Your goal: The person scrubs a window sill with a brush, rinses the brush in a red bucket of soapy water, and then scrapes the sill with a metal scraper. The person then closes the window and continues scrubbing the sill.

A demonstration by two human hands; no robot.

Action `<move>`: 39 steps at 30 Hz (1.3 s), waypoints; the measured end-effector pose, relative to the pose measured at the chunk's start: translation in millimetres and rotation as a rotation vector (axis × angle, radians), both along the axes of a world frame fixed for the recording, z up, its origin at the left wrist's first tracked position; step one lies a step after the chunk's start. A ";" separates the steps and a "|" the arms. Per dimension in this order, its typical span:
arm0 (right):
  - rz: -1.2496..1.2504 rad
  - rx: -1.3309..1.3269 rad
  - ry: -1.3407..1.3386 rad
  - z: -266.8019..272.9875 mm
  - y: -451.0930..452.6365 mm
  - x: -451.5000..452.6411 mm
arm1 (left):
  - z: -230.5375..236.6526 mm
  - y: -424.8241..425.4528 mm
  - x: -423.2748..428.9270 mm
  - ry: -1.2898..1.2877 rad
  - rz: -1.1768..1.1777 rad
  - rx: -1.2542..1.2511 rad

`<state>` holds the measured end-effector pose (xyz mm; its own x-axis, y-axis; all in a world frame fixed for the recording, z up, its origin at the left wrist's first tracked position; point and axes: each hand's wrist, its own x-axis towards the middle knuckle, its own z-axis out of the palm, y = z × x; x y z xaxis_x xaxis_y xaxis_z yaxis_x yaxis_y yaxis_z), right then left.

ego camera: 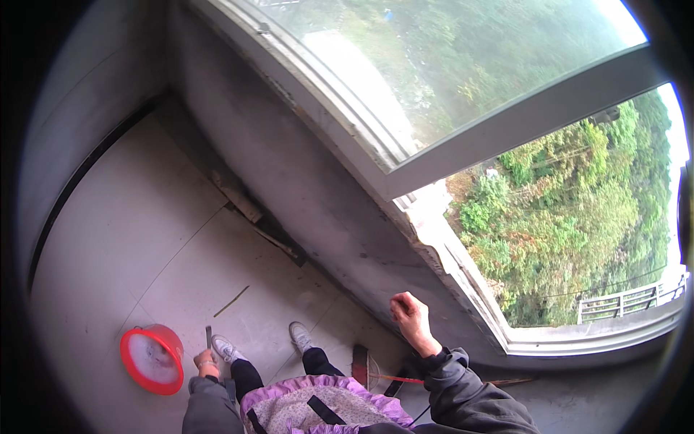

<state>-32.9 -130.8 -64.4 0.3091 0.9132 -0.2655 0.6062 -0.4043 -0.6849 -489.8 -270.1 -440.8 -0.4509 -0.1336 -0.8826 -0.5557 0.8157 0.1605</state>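
Observation:
My left hand (206, 362) is low at the left, closed around the handle of a flat metal tool (209, 336), perhaps a scraper, whose blade points away from me. Just left of it a red plastic bucket (178, 347) with whitish, foamy liquid stands on the floor. My right hand (413, 320) is raised in front of the grey wall below the window, its fingers curled; whether something small is between them cannot be told. White window frame (477, 298) and its rough sill edge lie beyond that hand.
A sliding window sash (520, 119) covers the upper part of the opening; trees and a railing (623, 304) show outside. A thin strip (231, 301) lies on the tiled floor, and debris (271, 238) lies along the wall's foot. A red-and-dark object (360, 366) is beside my right leg.

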 end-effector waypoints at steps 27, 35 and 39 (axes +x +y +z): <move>0.147 0.527 -0.843 24.6 87.9 88.6 | 57.9 11.2 94.2 -0.101 -0.131 0.167; 0.040 0.258 -0.651 -13.5 94.6 134.7 | 78.2 -26.4 94.4 0.705 -1.069 0.558; 0.063 0.306 -0.712 -33.9 100.3 158.6 | 131.3 -6.9 79.9 0.697 -0.998 0.645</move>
